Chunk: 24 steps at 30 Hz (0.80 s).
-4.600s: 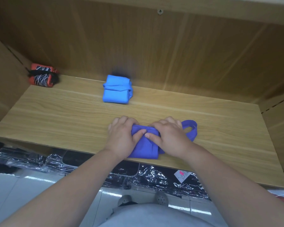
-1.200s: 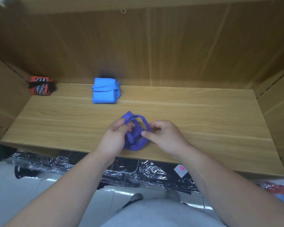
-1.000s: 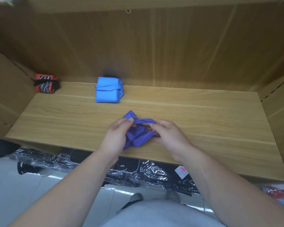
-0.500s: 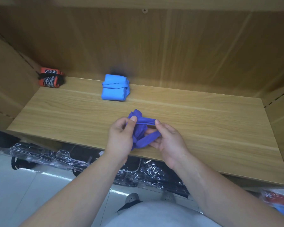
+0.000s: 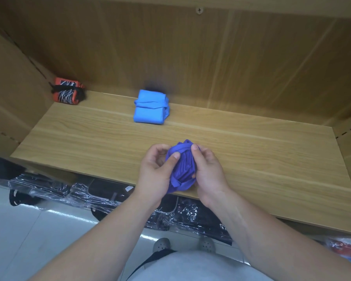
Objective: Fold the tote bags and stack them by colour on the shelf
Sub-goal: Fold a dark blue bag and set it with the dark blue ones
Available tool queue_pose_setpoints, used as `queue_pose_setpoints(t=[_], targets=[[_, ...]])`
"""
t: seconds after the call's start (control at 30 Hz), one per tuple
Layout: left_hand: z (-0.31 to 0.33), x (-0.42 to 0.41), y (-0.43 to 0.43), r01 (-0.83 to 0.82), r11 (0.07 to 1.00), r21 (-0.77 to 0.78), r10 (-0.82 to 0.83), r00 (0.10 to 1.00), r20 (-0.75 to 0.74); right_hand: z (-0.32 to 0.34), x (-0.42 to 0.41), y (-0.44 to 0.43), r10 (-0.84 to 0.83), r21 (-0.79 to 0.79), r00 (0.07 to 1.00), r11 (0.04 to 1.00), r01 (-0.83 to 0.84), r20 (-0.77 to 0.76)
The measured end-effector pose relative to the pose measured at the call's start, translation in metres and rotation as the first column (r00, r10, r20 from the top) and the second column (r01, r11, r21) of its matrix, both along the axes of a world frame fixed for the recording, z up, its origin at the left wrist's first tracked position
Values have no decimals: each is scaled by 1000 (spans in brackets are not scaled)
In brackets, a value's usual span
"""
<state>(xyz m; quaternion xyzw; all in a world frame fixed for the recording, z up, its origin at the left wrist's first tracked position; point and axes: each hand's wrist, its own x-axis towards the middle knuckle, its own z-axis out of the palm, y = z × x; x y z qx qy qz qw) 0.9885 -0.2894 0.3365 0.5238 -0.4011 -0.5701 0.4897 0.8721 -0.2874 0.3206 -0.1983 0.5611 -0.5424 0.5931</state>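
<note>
cupping a bunched violet-blue fabric tote bag (image 5: pixel 182 166) between both hands over the front edge of the pale wooden shelf board (image 5: pixel 272 157), left hand (image 5: pixel 155 173) curled round its left side with the thumb pressed on the cloth, right hand (image 5: pixel 210 172) wrapped round its right side, one fingertip on the top band. held well apart from the folded light-blue fabric tote bag (image 5: pixel 150 110) near the back panel and from the orange-and-black wrapped bundle (image 5: pixel 67 94) in the far left corner. leaving a broad stretch of board between the hands and the right side wall.
</note>
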Motion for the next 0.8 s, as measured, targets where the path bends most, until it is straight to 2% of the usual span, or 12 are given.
queue_pose_setpoints(t=[0.1, 0.17, 0.43, 0.53, 0.6, 0.7, 0.8], targets=[[-1, 1, -4, 13, 1000, 10, -13, 999, 36, -1, 0, 1, 15, -16, 999, 1000, -15, 46], [-3, 2, -5, 37, 998, -50, -33, 996, 88, -2, -1, 1, -14, -40, 999, 999, 15, 45], [-10, -2, -11, 41, 976, -216, 40, 933, 357, -4, 1, 1, -121, -138, 979, 986, 98, -164], [-9, -5, -13, -17, 988, -156, 65, 949, 309, -5, -1, -1, -130, -211, 942, 975, 66, -309], [-5, -6, -14, -53, 996, -70, 65, 980, 187, -3, -3, -1, -96, -225, 919, 974, 8, -382], [7, -4, -18, -55, 996, 64, 58, 997, -45, 2, -7, -1, -12, -268, 916, 958, -105, -401], [16, -3, -19, -4, 994, 111, 15, 995, -102, 5, -8, -2, 21, -302, 907, 940, -162, -421]])
